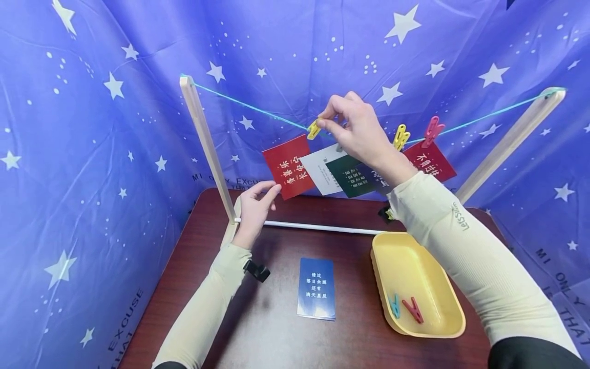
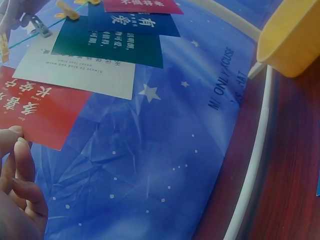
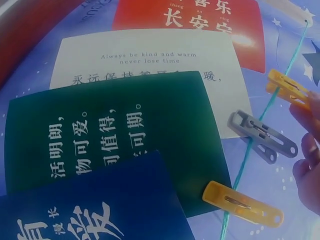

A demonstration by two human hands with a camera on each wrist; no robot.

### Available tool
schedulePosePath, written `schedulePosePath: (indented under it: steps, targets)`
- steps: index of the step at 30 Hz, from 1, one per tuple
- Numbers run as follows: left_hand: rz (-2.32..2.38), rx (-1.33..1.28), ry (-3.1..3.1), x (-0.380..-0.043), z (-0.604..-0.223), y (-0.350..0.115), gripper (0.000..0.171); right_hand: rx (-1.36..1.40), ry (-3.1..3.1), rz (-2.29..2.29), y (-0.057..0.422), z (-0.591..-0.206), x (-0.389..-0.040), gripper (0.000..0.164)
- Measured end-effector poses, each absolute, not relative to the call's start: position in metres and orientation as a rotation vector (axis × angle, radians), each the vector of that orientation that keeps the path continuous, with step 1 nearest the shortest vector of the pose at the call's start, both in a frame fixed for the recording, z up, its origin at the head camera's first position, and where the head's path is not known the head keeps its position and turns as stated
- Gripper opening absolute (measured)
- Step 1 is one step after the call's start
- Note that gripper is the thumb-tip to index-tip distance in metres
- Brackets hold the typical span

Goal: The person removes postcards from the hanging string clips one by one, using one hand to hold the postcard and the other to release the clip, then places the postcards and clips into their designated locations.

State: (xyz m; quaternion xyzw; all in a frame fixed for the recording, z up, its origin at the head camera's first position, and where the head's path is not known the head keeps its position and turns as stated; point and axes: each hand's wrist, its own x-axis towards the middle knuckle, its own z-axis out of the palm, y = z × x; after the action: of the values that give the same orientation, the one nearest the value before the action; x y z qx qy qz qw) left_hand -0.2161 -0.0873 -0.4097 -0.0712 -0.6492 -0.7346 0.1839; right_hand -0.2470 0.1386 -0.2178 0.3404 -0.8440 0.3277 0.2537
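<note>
My left hand [image 1: 255, 210] pinches the lower left corner of a red card [image 1: 287, 166] with white characters. At the green string [image 1: 251, 106], my right hand [image 1: 361, 133] grips the tail of a yellow clothespin [image 1: 314, 129] between thumb and fingers. That clothespin sits across the string, its nose right at the red card's upper edge. Beside it hangs a white card [image 3: 145, 52] with a grey clothespin [image 3: 260, 132], then a green card [image 3: 65, 135] with another yellow clothespin [image 3: 240, 204]. A dark blue card [image 3: 100, 200] overlaps the green one.
Wooden posts [image 1: 207, 138] hold the string, joined low down by a white rod [image 1: 322, 226]. Another red card [image 1: 430, 161] hangs by a pink clothespin [image 1: 433, 131]. On the table lie a blue card [image 1: 316, 288] and a yellow tray [image 1: 380, 287] with two clothespins [image 1: 413, 309].
</note>
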Motion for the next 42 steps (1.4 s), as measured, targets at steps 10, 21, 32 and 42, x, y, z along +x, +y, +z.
schedulePosePath:
  steps: [10, 21, 32, 42]
  targets:
    - [-2.052, -0.189, -1.816, -0.215, -0.41, -0.095, 0.018, 0.955, -2.225, 0.862, 0.14, -0.218, -0.244, 0.009]
    - [-2.071, -0.188, -1.758, -0.211, -0.414, -0.098, 0.018, 0.934, -2.207, 0.892, 0.143, -0.217, -0.238, 0.009]
    - [-2.083, -0.17, -1.728, -0.207, -0.411, -0.103, 0.017, 0.951, -2.167, 0.915, 0.145, -0.22, -0.23, 0.009]
    - [-2.104, -0.17, -1.725, -0.202, -0.415, -0.102, 0.019, 0.987, -2.162, 0.885, 0.152, -0.233, -0.225, 0.01]
